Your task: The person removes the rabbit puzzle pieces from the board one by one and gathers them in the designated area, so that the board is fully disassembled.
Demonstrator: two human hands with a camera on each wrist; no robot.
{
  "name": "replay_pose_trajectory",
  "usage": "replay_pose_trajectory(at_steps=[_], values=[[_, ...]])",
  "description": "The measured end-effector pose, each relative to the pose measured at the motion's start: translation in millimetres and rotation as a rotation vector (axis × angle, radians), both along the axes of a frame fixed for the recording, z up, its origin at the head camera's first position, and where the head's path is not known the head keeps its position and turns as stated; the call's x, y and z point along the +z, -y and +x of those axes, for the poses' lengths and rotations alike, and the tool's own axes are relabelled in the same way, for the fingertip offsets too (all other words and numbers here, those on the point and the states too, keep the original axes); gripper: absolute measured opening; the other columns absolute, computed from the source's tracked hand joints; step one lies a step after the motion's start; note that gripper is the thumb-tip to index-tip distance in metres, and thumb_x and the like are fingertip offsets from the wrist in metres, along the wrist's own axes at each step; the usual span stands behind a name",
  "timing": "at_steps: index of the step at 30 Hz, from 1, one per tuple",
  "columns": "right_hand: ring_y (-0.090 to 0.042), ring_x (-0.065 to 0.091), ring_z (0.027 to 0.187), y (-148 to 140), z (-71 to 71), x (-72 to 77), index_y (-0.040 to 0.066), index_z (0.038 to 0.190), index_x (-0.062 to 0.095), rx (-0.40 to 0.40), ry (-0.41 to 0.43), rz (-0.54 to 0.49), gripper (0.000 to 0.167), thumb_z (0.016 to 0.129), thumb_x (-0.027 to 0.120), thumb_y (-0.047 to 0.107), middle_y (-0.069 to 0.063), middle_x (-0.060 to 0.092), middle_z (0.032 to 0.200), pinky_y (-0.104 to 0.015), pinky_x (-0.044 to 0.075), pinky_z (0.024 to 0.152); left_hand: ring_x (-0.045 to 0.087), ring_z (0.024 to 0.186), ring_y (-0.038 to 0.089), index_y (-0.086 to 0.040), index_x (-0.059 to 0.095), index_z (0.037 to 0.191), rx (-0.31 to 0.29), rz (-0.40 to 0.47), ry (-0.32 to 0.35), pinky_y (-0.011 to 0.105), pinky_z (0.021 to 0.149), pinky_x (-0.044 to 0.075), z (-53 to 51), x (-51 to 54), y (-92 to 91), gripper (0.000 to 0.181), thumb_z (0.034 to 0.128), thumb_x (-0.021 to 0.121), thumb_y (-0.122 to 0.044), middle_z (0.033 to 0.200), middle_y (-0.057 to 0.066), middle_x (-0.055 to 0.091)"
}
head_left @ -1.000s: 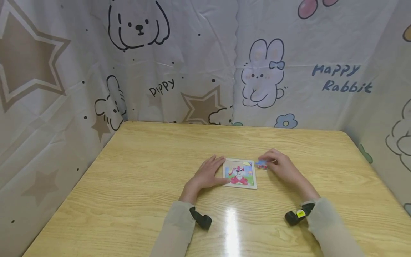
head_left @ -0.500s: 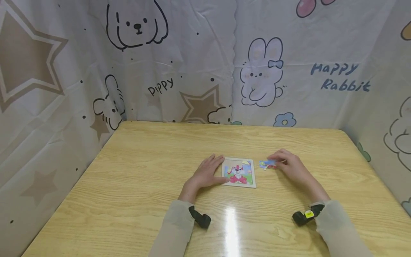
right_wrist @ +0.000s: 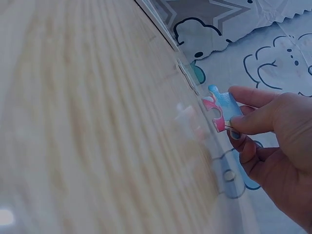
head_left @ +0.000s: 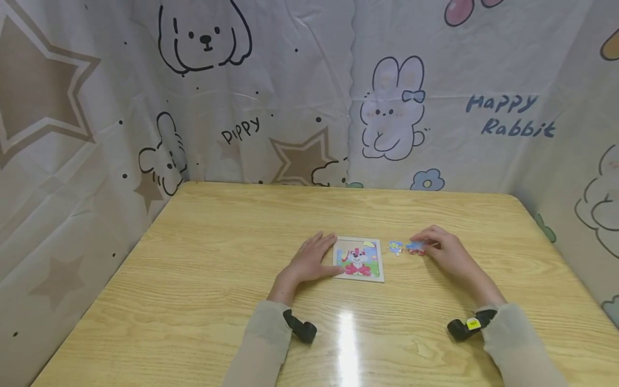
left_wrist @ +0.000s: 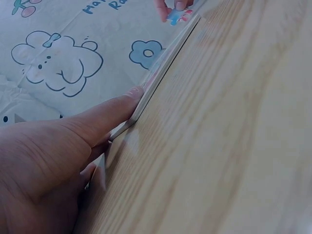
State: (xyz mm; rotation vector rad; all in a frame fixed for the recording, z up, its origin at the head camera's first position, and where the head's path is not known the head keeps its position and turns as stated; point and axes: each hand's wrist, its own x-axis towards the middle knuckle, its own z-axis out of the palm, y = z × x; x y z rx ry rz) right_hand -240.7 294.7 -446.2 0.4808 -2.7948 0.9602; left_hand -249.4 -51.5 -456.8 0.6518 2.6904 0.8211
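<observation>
A square jigsaw board with a pale rim and a pink-and-white cartoon animal lies flat on the table; its upper left part is bare. My left hand rests at the board's left side, thumb on the near rim and fingers at the far left corner. To the right of the board, my right hand pinches a blue-and-pink puzzle piece between thumb and fingers, tilted up from the table in the right wrist view. Between board and right hand lies another puzzle piece, blue with a yellow shape.
The wooden table stretches out around the board on all sides. A printed curtain hangs behind it and at both sides. Each wrist wears a black camera strap.
My right hand has moved right, away from the board, with the blue-and-pink puzzle piece. The blue piece with the yellow shape has come into view, apart from it. My left hand stays put.
</observation>
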Motion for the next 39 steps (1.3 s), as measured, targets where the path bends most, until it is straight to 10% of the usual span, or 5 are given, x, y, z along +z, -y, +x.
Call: replay_pose_trajectory(at_steps=[25,39], values=[[-0.027,0.056,0.101,-3.6,-11.2,-3.2,0.004,0.116,0.068,0.017,0.151,0.06,0.027,0.095,0.054,-0.003,-0.017,0.064,0.113,-0.04,0.048,0.086,0.009,0.155,0.025,-0.016,0.028,0.155,-0.001,0.008,0.001,0.048,0.128,0.009,1.4,-2.1,1.6,0.084,0.0883,0.067,-0.048,0.164,0.0,0.025],[-0.025,0.058,0.103,1.2,-13.5,-1.9,0.004,0.12,0.064,-0.004,0.166,0.009,0.025,0.096,0.06,0.009,-0.017,0.063,0.118,-0.025,0.047,0.086,0.01,0.155,0.025,-0.016,0.028,0.155,-0.002,0.004,-0.008,0.048,0.128,0.009,0.6,0.0,1.7,0.084,0.0882,0.067,-0.048,0.164,0.0,0.025]])
